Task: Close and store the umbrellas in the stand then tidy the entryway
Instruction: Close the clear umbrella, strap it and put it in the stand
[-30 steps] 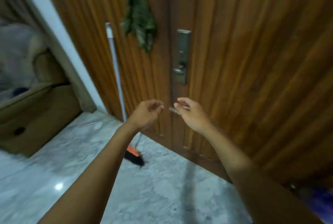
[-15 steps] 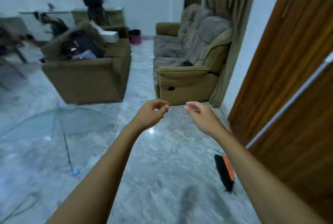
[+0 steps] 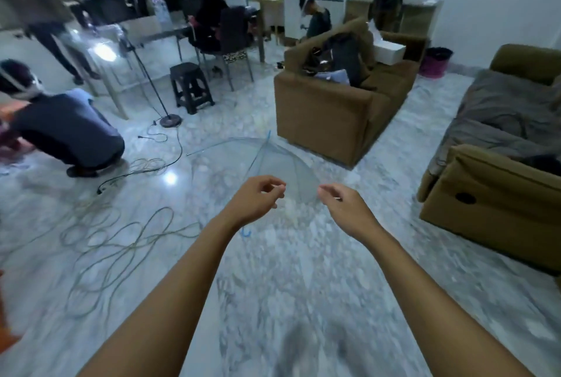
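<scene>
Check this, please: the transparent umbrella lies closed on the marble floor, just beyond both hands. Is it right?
One detail is wrong. The head view shows the transparent umbrella lying open, with its canopy spread out, not closed. The rest stands: it lies on the marble floor, just beyond the left hand and the right hand.

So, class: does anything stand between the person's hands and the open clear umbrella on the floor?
Nothing visible does. The umbrella lies on bare floor just beyond the left hand and right hand; the loose cables lie off to the left.
</scene>
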Available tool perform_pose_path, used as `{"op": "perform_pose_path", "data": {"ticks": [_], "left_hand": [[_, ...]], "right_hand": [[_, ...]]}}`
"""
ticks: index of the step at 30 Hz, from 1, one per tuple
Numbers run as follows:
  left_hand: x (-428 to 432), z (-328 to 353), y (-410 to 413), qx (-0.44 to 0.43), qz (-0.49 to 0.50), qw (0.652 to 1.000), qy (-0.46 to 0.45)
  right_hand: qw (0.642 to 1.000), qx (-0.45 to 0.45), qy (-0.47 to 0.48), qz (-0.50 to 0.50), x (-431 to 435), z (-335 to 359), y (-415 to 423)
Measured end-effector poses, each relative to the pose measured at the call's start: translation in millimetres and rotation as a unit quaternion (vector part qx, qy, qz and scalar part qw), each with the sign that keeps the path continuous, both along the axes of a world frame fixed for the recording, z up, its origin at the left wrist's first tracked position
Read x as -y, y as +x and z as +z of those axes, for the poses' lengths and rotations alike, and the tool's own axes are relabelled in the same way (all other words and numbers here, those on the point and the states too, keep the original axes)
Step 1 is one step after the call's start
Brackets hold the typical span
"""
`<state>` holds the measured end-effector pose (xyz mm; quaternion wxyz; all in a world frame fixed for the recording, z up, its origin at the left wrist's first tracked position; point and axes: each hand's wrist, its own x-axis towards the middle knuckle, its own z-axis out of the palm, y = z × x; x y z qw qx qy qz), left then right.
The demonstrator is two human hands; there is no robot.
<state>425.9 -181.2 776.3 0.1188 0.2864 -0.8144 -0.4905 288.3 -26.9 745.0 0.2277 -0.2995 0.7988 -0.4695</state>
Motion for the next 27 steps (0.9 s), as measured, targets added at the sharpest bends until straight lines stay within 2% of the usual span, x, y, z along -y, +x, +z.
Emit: {"op": "perform_pose_path", "data": {"ticks": [4,9,16,27], "left_hand": [[66,-18,18,0.005,0.056,0.998,0.02],[170,-44,36,0.01,0.08,0.996,0.029],[308,-87,22,0.057,0.059,0.994,0.072],[452,-189,-60,0.153,0.004,0.981,0.118]], "right_hand": [[0.999,0.009,0.012,0.044,77,-13,0],[0.998,0.033,0.018,0.051,180,-46,5],[0.994,0.091,0.055,-0.006,302,-101,10],[0.98,0.155,0.111,-0.061,427,-222,-18]]}}
